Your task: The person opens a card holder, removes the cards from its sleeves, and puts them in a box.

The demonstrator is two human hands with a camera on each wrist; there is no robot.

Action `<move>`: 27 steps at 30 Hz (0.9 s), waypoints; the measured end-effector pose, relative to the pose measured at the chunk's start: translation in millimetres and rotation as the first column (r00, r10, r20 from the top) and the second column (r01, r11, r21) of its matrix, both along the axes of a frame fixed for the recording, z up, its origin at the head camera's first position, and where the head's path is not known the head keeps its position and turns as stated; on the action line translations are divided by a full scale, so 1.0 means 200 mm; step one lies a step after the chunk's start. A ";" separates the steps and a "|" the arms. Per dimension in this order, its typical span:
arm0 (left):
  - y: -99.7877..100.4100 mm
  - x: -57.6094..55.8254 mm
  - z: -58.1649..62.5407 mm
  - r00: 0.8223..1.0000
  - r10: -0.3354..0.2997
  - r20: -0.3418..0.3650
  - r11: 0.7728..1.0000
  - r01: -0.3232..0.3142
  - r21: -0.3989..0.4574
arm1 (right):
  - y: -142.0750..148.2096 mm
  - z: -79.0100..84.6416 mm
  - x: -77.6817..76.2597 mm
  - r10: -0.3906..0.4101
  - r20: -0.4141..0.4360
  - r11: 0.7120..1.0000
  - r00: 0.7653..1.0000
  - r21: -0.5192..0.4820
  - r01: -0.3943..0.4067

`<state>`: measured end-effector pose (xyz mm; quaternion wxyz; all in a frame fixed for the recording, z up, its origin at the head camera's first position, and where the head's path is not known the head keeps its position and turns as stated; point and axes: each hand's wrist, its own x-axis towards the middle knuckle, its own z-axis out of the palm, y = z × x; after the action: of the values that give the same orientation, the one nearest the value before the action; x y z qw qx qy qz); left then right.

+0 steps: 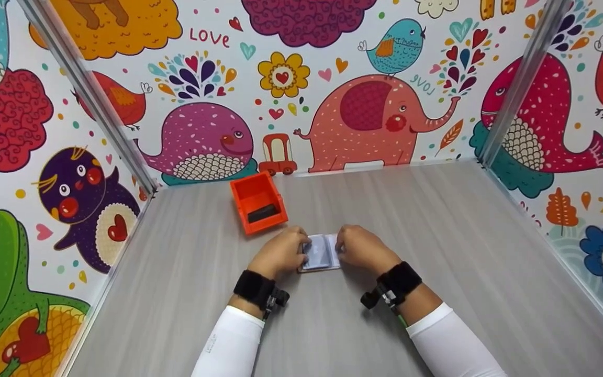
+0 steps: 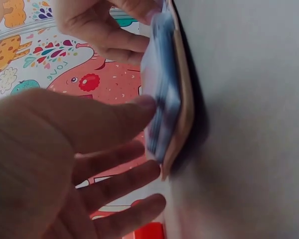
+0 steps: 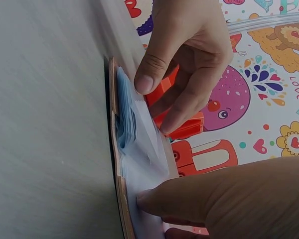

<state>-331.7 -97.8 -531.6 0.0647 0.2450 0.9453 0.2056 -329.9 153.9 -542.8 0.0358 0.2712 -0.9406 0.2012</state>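
A small card holder (image 1: 318, 254) with a brown cover lies spread open on the table, its bundle of clear plastic sleeves (image 3: 124, 109) stacked on the left half. My left hand (image 1: 282, 251) pinches the holder's left side; in the left wrist view the thumb (image 2: 139, 105) lies on the sleeves and the fingers are near the outer edge. At the opposite side my right hand (image 1: 365, 248) holds the right half, its thumb (image 3: 157, 198) pressed on the whitish inner page. The fingers under that thumb are partly hidden.
An orange plastic bin (image 1: 253, 192) stands behind the card holder to the left, with a dark block-like thing (image 1: 263, 213) inside. Cartoon-printed panels (image 1: 280, 131) wall the grey wood-grain table (image 1: 411, 209) at the back and both sides.
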 end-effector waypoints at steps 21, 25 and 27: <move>0.02 0.02 -0.02 0.995 -0.007 -0.100 1.000 0.005 -0.019 | 0.00 0.00 0.00 0.033 -0.021 0.999 0.999 -0.004 -0.033; 0.02 0.03 -0.01 0.993 -0.001 -0.119 1.000 -0.001 -0.015 | 0.01 0.00 0.00 0.057 -0.061 0.998 0.997 -0.019 -0.059; 0.03 0.03 -0.01 0.994 0.006 -0.108 1.000 -0.007 -0.005 | 0.00 0.00 0.00 0.044 -0.052 0.999 0.998 -0.021 -0.046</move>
<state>-325.8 -92.5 -533.4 0.0133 0.2526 0.9487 0.1897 -329.1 154.8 -542.3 0.0587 0.2970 -0.9307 0.2051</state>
